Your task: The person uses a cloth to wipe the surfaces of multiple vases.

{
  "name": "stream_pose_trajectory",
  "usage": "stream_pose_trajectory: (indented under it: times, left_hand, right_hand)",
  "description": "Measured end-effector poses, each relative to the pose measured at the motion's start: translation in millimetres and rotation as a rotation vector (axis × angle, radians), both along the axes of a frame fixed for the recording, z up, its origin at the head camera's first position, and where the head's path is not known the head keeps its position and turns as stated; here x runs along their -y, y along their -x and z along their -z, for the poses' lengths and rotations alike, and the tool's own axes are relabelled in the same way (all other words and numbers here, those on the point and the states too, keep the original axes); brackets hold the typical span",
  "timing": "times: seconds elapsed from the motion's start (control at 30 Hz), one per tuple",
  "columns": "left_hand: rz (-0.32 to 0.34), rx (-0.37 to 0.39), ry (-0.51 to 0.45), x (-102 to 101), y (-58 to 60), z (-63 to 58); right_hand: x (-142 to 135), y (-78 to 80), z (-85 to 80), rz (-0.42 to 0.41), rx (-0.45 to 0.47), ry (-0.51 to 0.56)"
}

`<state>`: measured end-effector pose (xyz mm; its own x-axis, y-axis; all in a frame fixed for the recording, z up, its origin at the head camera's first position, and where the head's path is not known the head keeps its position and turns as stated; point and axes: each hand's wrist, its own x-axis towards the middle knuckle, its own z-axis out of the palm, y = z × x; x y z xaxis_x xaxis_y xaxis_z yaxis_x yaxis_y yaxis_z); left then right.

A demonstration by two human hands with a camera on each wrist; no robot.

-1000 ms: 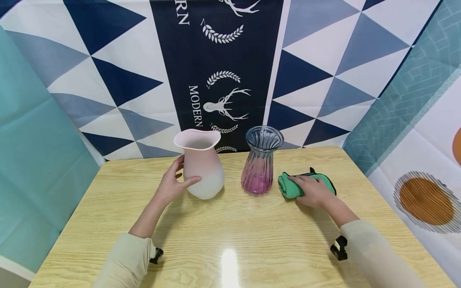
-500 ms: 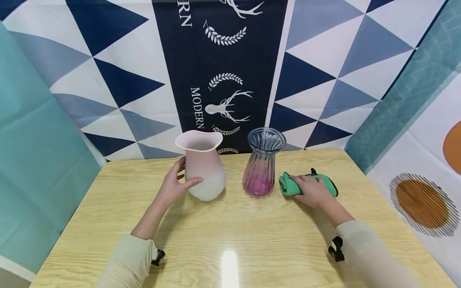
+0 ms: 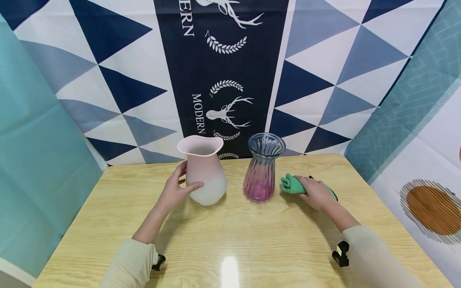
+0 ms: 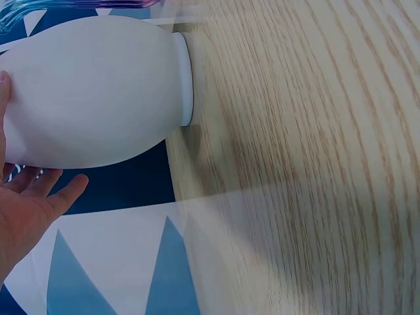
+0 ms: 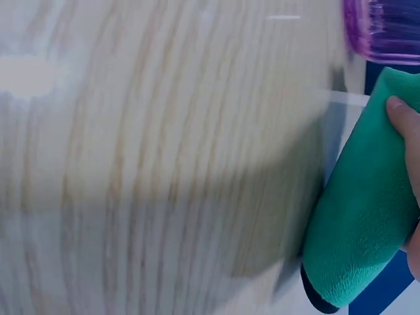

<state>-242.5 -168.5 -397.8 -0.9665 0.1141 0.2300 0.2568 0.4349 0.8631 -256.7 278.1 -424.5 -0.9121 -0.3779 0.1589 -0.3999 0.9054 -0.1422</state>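
In the head view, a pitcher-like vase (image 3: pixel 206 172), pink above and frosted white below, stands upright with a wavy rim. My left hand (image 3: pixel 176 192) holds its left side, thumb across the front and fingers around behind. The left wrist view shows the white body of this vase (image 4: pixel 105 92) with the hand (image 4: pixel 33 203) at its side. On the right, my right hand (image 3: pixel 317 194) grips a rolled green cloth (image 3: pixel 292 185) with a dark edge. In the right wrist view, the thumb presses on the cloth (image 5: pixel 361 216), and a shadow lies beside it on the table.
Between the hands stands a ribbed glass vase (image 3: pixel 260 176), blue at the top and purple-pink at the base. Everything rests on a light wood table (image 3: pixel 223 236). A patterned cloth backdrop (image 3: pixel 223 80) rises right behind its back edge, with more hangings at both sides.
My right hand has closed around the green cloth, bunching it and raising its left end slightly. The left hand keeps its place on the pink and white vase. The head view has tilted slightly.
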Motion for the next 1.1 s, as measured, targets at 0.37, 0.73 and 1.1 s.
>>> stream_pose_trajectory:
  times: [0.37,0.73,1.1]
  left_hand:
    - [0.001,-0.006,-0.002,-2,-3.1,-1.1]
    - [0.000,-0.005,-0.016,-4,-8.3,1.1]
    - [-0.002,-0.009,-0.033,-6,-13.0,1.4]
  right_hand:
    - [4,-9.9,-18.8,0.121,-0.011,0.428]
    - [19,-20.9,-31.8,0.270,-0.108,0.727]
    - [32,-42.4,-59.2,0.146,-0.151,0.757]
